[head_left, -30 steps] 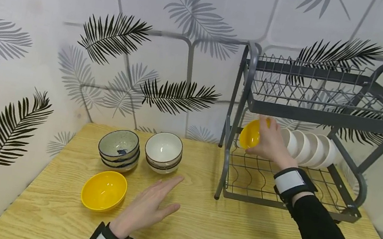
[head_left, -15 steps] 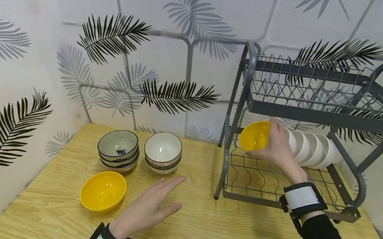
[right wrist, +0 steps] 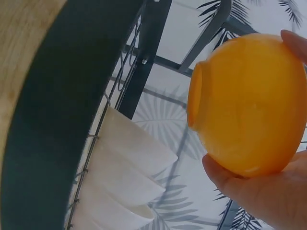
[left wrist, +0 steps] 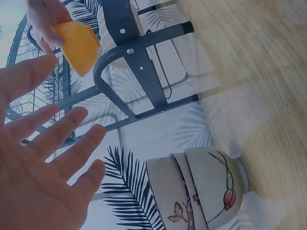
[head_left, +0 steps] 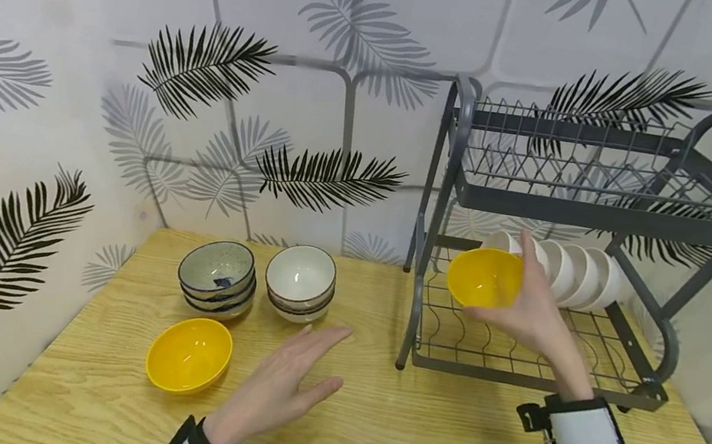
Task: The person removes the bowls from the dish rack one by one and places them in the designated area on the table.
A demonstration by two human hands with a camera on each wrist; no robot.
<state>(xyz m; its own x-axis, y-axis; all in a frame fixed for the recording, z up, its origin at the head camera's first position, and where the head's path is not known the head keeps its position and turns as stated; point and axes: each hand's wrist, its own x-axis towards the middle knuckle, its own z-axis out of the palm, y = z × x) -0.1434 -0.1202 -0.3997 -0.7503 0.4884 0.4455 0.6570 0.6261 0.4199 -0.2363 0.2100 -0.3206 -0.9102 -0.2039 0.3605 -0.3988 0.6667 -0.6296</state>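
Observation:
My right hand (head_left: 533,312) grips a small yellow bowl (head_left: 483,279) by its side, its inside tilted toward the head camera. It is at the front of the rack's lower shelf, overlapping it in the head view. In the right wrist view the bowl's foot ring (right wrist: 195,96) shows, with fingers and thumb on opposite sides. Behind it several white bowls (head_left: 587,280) lean in a row on the lower shelf. My left hand (head_left: 274,388) is over the table with fingers spread, holding nothing. Nearest to it are another yellow bowl (head_left: 190,355) and a stack of white bowls (head_left: 300,279).
A grey two-tier dish rack (head_left: 608,218) stands at the right, with wire grids on both tiers. At the back left is a stack of speckled grey bowls (head_left: 216,274) with dark rims. The wooden table (head_left: 406,432) meets a leaf-patterned wall behind.
My right hand has drawn the small yellow bowl down and toward me from the row on the lower shelf, uncovering a white bowl behind. The left hand stays nearly still.

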